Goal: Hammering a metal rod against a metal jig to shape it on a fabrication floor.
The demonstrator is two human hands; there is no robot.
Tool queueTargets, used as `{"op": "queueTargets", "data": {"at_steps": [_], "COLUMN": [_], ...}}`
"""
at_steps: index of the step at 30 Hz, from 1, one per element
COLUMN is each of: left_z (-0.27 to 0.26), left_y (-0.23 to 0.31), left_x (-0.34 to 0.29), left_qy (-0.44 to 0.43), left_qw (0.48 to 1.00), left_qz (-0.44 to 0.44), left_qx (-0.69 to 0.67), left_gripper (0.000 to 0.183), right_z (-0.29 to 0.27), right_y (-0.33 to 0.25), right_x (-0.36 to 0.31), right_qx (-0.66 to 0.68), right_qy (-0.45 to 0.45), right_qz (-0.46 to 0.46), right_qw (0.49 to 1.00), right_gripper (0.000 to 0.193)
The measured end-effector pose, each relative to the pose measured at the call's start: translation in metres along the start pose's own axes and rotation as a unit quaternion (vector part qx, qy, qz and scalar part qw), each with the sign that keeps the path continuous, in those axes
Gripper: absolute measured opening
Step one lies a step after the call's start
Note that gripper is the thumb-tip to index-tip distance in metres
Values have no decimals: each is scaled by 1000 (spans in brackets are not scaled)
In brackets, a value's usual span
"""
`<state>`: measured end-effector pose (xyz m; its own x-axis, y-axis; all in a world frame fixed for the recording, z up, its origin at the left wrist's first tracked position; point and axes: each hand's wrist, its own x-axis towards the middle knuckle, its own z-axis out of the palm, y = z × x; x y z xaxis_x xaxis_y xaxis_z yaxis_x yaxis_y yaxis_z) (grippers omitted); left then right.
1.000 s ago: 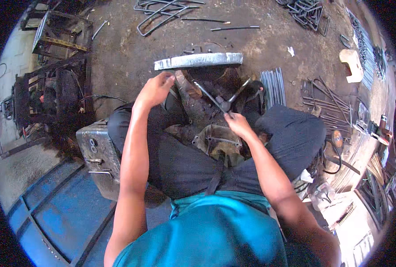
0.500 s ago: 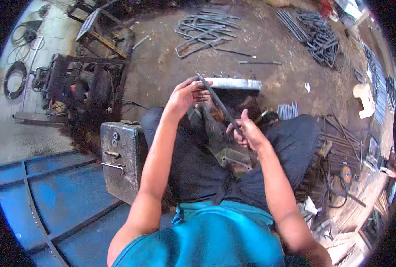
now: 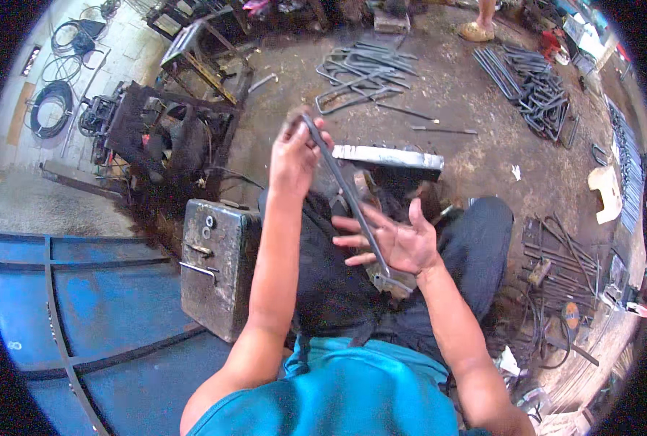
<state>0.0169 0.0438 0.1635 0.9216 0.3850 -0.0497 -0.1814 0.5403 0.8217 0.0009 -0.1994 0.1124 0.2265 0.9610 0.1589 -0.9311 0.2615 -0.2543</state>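
Observation:
A straight dark metal rod [image 3: 347, 190] slants across in front of me, its far end up at the left and its near end over my lap. My left hand [image 3: 293, 161] has its fingers wrapped round the rod's far end; the fingertips are slightly blurred. Beside the rod's near half is my right hand [image 3: 405, 244], palm showing, thumb up and fingers spread. Its fingers pass behind or along the rod without closing on it; whether they touch cannot be told. Just beyond the rod stands a dark block with a pale, whitish top edge [image 3: 392, 157], between my knees.
Bent rods [image 3: 363, 73] lie on the floor ahead, and a larger pile of bent rods [image 3: 538, 98] sits at the far right. A worn metal box [image 3: 220, 272] stands by my left leg. Dark machinery [image 3: 160, 142] is farther left. At the right is a cream stool [image 3: 604, 195].
My right hand has let go of the rod's near end and spread its fingers. My left hand, loosely open before, is now closed round the far end. The whole view has shifted.

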Motion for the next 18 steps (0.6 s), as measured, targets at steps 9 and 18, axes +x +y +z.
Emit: {"op": "queueTargets", "data": {"at_steps": [9, 18], "left_z": [-72, -41], "left_y": [-16, -11], "left_x": [20, -24], "left_qy": [121, 247], "left_qw": [976, 955], "left_qz": [4, 111], "left_qx": [-181, -124], "left_gripper": [27, 25], "right_z": [26, 45], "right_y": [-16, -23], "right_x": [21, 10], "right_qx": [131, 116], "right_qy": [26, 117], "right_qz": [-223, -312], "right_qw": [966, 936], "right_gripper": [89, 59]}}
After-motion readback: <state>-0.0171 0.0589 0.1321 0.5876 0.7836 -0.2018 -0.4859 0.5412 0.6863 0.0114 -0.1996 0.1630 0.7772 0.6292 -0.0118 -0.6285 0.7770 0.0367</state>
